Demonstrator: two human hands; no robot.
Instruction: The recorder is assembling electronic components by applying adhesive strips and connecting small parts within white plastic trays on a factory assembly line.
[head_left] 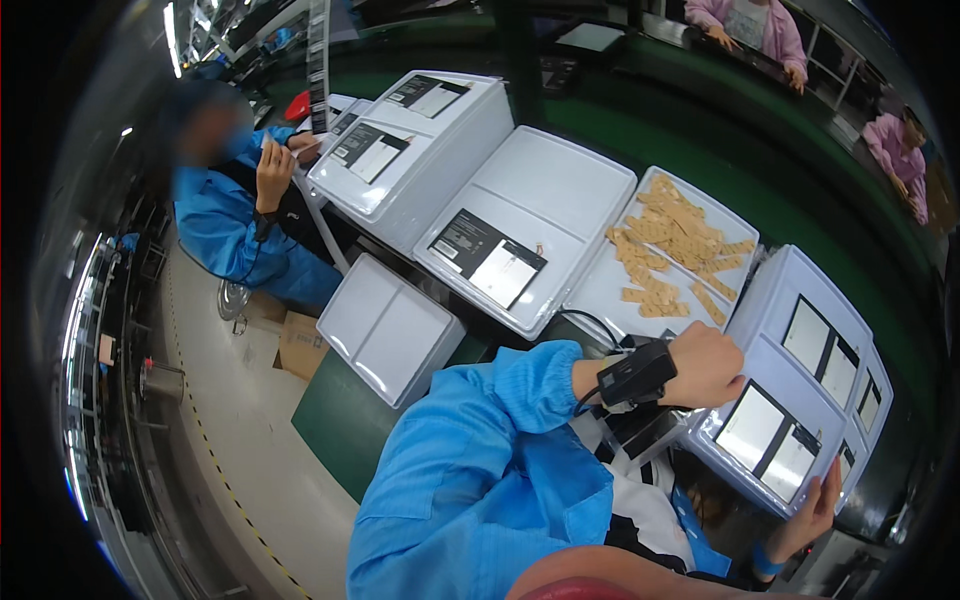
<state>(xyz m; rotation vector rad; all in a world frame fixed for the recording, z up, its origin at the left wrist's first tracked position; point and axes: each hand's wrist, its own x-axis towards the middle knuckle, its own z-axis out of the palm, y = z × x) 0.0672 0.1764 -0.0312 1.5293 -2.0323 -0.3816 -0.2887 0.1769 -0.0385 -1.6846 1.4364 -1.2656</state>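
My left hand (705, 365), with a black device (638, 376) strapped on its wrist, is curled over the left edge of a stack of white plastic trays (745, 345). Its fingertips are hidden beneath it, so what they hold cannot be made out. On the top tray lie several flat rectangular panels (768, 440), part black and part shiny silver. My right hand (815, 510), with a blue band at its wrist, is at the near right edge of that stack. Its fingers stretch upward beside a panel (846, 460), apparently touching the tray edge.
Tan strips (680, 225) lie heaped in a white tray (605, 285) beyond my left hand. Further left stand another tray with one panel (487, 258) and a tall tray stack (420, 150). An empty-topped stack (390, 320) is nearer. A blue-clad co-worker (250, 215) works at left.
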